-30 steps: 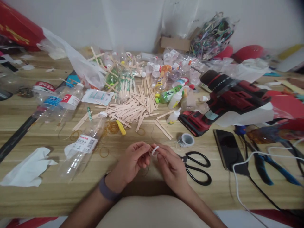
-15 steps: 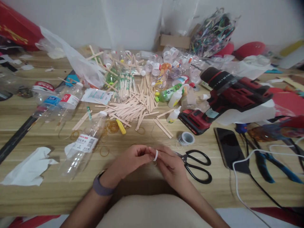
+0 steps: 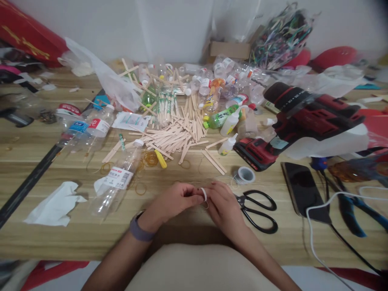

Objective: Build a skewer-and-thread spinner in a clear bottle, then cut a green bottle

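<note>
Both hands meet at the table's near edge around a small white ring (image 3: 204,195). Thumb and index finger of my left hand (image 3: 177,203) are pinched at its left side. My right hand (image 3: 226,208) has its fingers closed on the other side of the ring. A thin strand loops just below it; whether it is wire or thread I cannot tell. Black-handled scissors (image 3: 257,210) lie right beside my right hand, their blades partly hidden behind it. A spool of thin grey wire (image 3: 245,175) stands just beyond the scissors.
Wooden sticks (image 3: 172,139) are heaped mid-table, with plastic bottles behind. A clear bottle (image 3: 118,178) lies left of my hands, near a tissue (image 3: 57,204). Rightward are a red cordless drill (image 3: 291,121), a phone (image 3: 304,190), a white cable and blue-handled pliers (image 3: 351,214).
The whole view has shifted, so the table's things appear a little further right. My hands stay together at the white ring, with only slight finger movement.
</note>
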A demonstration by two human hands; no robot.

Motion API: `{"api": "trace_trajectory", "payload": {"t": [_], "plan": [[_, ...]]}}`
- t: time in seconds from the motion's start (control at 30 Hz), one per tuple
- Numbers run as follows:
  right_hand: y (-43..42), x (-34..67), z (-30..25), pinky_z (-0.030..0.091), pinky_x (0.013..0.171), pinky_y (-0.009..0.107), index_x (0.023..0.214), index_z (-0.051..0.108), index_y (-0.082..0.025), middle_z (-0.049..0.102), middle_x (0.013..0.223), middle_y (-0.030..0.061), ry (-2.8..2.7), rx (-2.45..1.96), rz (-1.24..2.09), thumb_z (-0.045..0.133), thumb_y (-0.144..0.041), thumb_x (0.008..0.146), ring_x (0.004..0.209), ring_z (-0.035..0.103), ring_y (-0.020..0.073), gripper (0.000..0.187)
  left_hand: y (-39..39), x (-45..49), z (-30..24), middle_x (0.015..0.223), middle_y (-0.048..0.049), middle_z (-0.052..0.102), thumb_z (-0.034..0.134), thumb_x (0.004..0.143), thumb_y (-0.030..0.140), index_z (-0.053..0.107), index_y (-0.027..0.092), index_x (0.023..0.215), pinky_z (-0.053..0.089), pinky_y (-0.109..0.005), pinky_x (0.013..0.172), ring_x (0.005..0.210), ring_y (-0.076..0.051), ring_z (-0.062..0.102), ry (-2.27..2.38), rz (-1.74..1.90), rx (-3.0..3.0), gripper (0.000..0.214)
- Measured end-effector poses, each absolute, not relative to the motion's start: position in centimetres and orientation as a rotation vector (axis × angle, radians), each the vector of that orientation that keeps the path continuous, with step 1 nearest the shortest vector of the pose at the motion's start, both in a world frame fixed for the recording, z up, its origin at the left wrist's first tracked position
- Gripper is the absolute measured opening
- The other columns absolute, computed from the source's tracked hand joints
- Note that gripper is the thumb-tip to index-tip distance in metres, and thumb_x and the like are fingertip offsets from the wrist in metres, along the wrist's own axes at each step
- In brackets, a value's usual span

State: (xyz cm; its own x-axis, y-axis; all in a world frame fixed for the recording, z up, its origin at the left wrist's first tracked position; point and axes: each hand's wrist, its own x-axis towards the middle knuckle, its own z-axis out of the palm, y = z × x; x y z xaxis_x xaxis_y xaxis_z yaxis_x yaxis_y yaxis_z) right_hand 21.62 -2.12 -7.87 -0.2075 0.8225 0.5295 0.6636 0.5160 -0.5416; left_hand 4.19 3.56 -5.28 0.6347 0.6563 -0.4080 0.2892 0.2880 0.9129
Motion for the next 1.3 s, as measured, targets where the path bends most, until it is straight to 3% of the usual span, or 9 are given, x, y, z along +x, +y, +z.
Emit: {"api": "trace_trajectory", "payload": {"t": [0.13,0.33,0.5,0.73,0.93,1.3], "plan": [[-2.3,21.5,-7.7,0.052,0.074,0.037,0.094,0.064,-0.024,0.07,0.091,0.0068,-1.852,-1.293,0.309,0.051,-0.012,0.091,0.083,0.065,0.023,0.018,3.5,4.3,-4.8,0.055,0.0072,0.044,0.06,0.08,0.051,0.054,0.019,0.069,0.025,-0.022,0.048,0.05,-0.01,0.036,0.973,0.373,1.28,0.034],[-2.8,22.0,-7.3,0.052,0.077,0.036,0.088,0.058,-0.024,0.064,0.099,0.0077,-1.647,-1.367,0.411,0.051,-0.009,0.088,0.093,0.063,0.0222,0.017,3.5,4.1,-4.8,0.047,0.0095,0.04,0.056,0.083,0.051,0.051,0.02,0.072,0.024,-0.022,0.047,0.045,-0.009,0.032,1.024,0.472,1.269,0.033],[-3.0,22.3,-7.6,0.049,0.075,0.033,0.08,0.057,-0.023,0.065,0.092,0.0049,-1.472,-1.386,0.594,0.052,-0.013,0.085,0.086,0.063,0.0197,0.012,3.4,4.1,-4.9,0.045,0.0101,0.039,0.054,0.084,0.052,0.051,0.02,0.073,0.022,-0.023,0.046,0.043,-0.008,0.03,1.026,0.457,1.229,0.034],[-3.2,21.9,-8.1,0.044,0.06,0.025,0.075,0.057,-0.022,0.061,0.083,0.0009,-1.138,-1.342,0.963,0.056,-0.02,0.086,0.066,0.055,0.0135,0.011,3.1,4.3,-4.8,0.047,0.0112,0.035,0.053,0.084,0.047,0.057,0.018,0.08,0.022,-0.022,0.044,0.043,-0.008,0.028,1.009,0.437,1.224,0.029],[-3.1,21.4,-8.0,0.046,0.066,0.027,0.071,0.057,-0.021,0.061,0.092,0.0013,-0.986,-1.283,1.112,0.059,-0.025,0.085,0.066,0.056,0.012,0.014,2.8,4.4,-4.6,0.06,0.0081,0.044,0.054,0.087,0.039,0.057,0.018,0.083,0.024,-0.021,0.048,0.052,-0.008,0.033,1.049,0.524,1.379,0.022],[-3.2,20.6,-7.2,0.045,0.066,0.026,0.069,0.062,-0.021,0.064,0.086,0.0012,-0.934,-1.251,1.204,0.065,-0.026,0.079,0.073,0.058,0.0152,0.011,2.0,4.7,-3.9,0.052,0.0105,0.039,0.062,0.086,0.036,0.066,0.018,0.096,0.026,-0.021,0.048,0.048,-0.008,0.035,1.012,0.476,1.644,0.02]]}}
